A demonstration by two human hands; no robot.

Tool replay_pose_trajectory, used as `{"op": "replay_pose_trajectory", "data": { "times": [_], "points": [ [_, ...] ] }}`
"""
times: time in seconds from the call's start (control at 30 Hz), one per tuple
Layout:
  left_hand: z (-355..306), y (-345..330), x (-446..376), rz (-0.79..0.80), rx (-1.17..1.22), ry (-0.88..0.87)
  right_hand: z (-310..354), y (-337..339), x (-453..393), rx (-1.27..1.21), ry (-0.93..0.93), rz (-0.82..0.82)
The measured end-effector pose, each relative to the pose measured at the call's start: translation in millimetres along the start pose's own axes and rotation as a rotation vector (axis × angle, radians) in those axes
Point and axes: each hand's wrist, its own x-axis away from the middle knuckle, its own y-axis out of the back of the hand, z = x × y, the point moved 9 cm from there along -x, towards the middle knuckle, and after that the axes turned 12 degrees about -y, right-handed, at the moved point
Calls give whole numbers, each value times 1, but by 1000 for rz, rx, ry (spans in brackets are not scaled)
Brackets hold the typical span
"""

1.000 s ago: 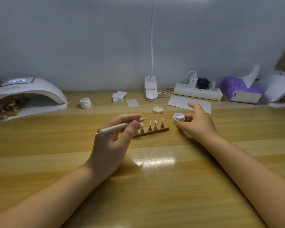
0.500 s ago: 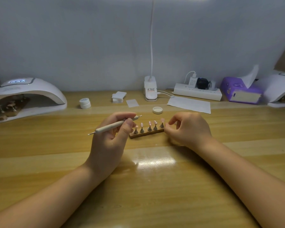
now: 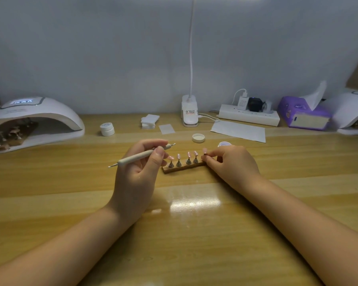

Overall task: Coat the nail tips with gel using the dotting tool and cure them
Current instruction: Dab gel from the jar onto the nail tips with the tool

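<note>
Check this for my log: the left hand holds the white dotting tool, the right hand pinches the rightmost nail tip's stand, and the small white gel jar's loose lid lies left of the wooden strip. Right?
One detail is wrong. The head view shows the round white lid lying behind the wooden strip, toward the wall, not to its left. The rest holds: the left hand holds the white dotting tool, and the right hand pinches the rightmost nail tip's stand.

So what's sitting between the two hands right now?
In the head view, the brown wooden strip of pink nail tips on metal stands lies between the left hand and right hand, which pinches its rightmost stand.
</note>
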Motion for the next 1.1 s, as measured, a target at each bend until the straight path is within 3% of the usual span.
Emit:
{"op": "replay_pose_trajectory", "data": {
  "times": [0.37,0.77,1.1],
  "points": [
    [-2,-2,0,17,-14,-9,13,5,7,118,95,-78],
    [-7,-1,-1,1,1,-34,44,31,29,-473,193,-74],
    [-9,-2,0,1,5,-54,58,19,42,-601,265,-48]
  ]
}}
